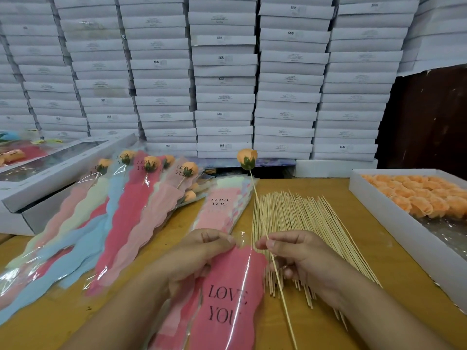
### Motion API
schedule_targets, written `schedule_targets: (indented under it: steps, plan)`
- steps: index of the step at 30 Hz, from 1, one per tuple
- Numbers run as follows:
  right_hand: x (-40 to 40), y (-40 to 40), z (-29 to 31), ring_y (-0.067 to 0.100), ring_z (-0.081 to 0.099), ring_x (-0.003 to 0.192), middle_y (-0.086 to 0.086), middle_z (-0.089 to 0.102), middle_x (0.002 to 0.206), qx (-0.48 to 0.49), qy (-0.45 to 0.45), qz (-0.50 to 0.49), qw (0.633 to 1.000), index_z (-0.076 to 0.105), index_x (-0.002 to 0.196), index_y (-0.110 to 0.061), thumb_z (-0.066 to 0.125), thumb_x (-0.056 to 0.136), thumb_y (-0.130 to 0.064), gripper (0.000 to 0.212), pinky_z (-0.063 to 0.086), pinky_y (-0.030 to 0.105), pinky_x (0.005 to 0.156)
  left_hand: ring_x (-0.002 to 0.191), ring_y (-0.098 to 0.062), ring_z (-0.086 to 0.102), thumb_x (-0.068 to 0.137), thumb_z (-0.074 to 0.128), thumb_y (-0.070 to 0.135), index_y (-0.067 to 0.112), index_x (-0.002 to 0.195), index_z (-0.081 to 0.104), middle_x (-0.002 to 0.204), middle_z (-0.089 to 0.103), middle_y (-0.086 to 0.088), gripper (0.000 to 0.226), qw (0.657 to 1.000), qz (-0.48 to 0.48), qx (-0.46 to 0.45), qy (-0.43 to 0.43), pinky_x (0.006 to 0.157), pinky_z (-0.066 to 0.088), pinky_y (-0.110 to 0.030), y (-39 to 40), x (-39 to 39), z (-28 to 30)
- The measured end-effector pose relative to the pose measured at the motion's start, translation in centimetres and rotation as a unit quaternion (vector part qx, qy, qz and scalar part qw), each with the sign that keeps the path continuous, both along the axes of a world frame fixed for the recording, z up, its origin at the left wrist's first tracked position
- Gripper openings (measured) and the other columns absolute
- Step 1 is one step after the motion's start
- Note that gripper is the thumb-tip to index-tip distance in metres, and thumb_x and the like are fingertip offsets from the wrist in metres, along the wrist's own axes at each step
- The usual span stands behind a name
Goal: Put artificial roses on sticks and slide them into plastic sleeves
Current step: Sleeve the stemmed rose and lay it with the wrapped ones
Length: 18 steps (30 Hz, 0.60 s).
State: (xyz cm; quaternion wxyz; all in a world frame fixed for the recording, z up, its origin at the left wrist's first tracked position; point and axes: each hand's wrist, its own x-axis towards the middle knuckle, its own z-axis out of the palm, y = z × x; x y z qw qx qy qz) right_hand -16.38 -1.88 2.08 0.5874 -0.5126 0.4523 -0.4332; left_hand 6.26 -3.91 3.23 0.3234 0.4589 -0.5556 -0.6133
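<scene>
— White boxes (222,79) stacked behind, wooden table (328,311) below. What now?

— Open the pink sleeve (227,294) first. The left hand (199,251) pinches its near-centre mouth; the right hand (298,253) pinches the stick (260,205), its orange rose (247,159) raised far. Feed the bare end in.

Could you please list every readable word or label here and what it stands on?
"LOVE YOU": red sleeve held by the left hand.
"LOVE YOU": pink sleeve on the table.
"LOVE YOU", partly hidden: filled sleeves at left.
"SGS": stacked white boxes.
Smaller print on the boxes: too blurred to read.
</scene>
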Motion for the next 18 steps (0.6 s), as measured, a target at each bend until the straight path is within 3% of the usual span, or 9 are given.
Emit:
schedule_targets:
  steps: [2,5,11,18]
  plan:
    - [0.05,0.02,-0.03,0.014,0.067,0.067,0.007,0.077,0.097,0.009,-0.004,-0.002,1.000,0.079,0.094,-0.012,0.071,0.088,-0.012,0.010,0.046,0.019,0.047,0.059,-0.011,0.064,0.090,0.071,0.027,0.018,0.086,0.080,0.077,0.071,-0.006,0.013,1.000,0.013,0.007,0.010,0.049,0.050,-0.021,0.06,-0.03,-0.10]
    - [0.13,0.06,-0.15,0.012,0.066,0.063,0.010,0.075,0.085,0.014,-0.002,-0.008,1.000,0.079,0.094,-0.010,0.072,0.087,-0.010,0.010,0.046,0.019,0.047,0.077,-0.024,0.064,0.077,0.078,0.035,0.008,0.098,0.076,0.092,0.070,-0.016,0.033,0.999,0.020,0.015,0.031,0.068,0.054,-0.033,0.13,-0.05,-0.28]
    - [0.16,-0.10,-0.29,0.013,0.064,0.064,0.012,0.074,0.080,0.005,0.003,-0.016,1.000,0.079,0.094,-0.011,0.071,0.089,-0.012,0.010,0.045,0.019,0.047,0.071,-0.022,0.070,0.078,0.080,0.027,0.009,0.095,0.079,0.085,0.074,-0.013,0.025,0.995,-0.001,0.053,0.079,0.068,0.059,-0.032,-0.12,-0.02,-0.38]
    - [-0.17,-0.26,-0.07,0.004,0.062,0.058,0.005,0.077,0.100,-0.007,-0.016,-0.033,0.999,0.077,0.099,-0.013,0.071,0.088,-0.012,0.013,0.046,0.018,0.047,0.070,-0.018,0.070,0.057,0.091,0.019,0.010,0.087,0.080,0.084,0.074,-0.014,0.033,0.997,0.038,0.017,0.066,0.064,0.057,-0.027,0.02,-0.16,-0.49]
